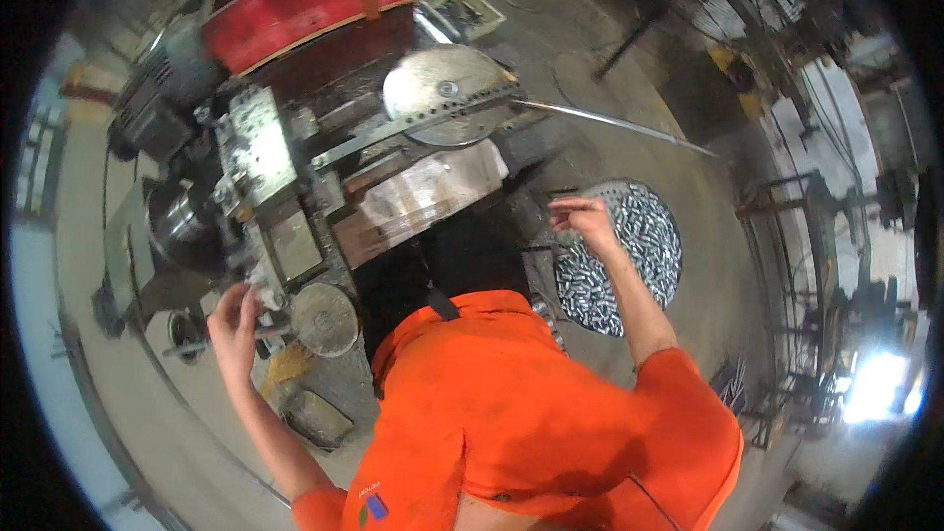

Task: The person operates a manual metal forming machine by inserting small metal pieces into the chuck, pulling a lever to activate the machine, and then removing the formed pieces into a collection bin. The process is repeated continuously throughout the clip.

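My left hand (234,329) is beside the machine at the left, its fingers loosely bent and apart, with no held thing showing. A thin metal rod (270,331) and a blurred pale fitting (264,287) are close by its fingers. At the right, my right hand (588,223) hovers over the rim of a round container, fingers stretched out and slightly spread. Many small shiny metal cylinders (629,270) fill that container. Ahead of me a large round metal plate (442,88) carries a perforated metal bar (413,121).
A red bin (315,5) with small metal parts stands at the back. A long rod (619,123) juts right from the round plate. A grey disc (324,320) and a metal tray (293,246) are near my left arm. Metal racks (787,265) line the right side.
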Tool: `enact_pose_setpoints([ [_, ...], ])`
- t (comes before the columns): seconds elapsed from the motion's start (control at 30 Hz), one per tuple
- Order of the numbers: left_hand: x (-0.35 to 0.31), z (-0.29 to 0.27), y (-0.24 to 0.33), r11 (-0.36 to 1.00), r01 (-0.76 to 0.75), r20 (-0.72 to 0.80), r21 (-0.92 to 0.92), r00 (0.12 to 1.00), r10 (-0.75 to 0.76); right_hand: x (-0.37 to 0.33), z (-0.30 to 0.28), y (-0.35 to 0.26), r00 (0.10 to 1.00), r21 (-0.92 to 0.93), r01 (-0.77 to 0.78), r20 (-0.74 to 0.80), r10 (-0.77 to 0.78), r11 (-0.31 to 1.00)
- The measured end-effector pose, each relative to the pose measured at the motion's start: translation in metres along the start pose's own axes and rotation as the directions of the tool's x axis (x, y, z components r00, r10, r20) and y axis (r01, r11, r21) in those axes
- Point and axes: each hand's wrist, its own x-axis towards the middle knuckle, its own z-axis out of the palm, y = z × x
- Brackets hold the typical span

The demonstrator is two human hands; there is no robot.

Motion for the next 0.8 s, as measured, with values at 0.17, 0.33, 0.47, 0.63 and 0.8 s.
enact_pose_setpoints([
  [0.17, 0.001, 0.036, 0.096, 0.981, -0.191, 0.133, 0.038, 0.974, 0.184, 0.002, 0.133, -0.076, 0.823, 0.178, 0.222, 0.493, -0.282, 0.959],
  [0.33, 0.002, 0.080, 0.128, 0.899, -0.233, 0.196, -0.371, 0.926, 0.322, -0.005, 0.225, -0.128, 0.519, 0.048, 0.688, 0.665, -0.537, 0.724],
  [0.47, -0.003, 0.077, 0.122, 0.889, -0.390, 0.075, -0.241, 0.906, 0.417, -0.020, 0.256, -0.143, 0.436, -0.061, 0.817, 0.717, -0.545, 0.573],
  [0.63, -0.002, 0.068, 0.107, 0.863, -0.402, -0.002, -0.307, 0.907, 0.421, -0.020, 0.277, -0.149, 0.428, -0.123, 0.833, 0.763, -0.485, 0.540],
  [0.8, -0.005, 0.048, 0.099, 0.882, -0.302, 0.008, -0.363, 0.945, 0.327, -0.010, 0.299, -0.167, 0.293, -0.091, 0.895, 0.859, -0.419, 0.437],
])
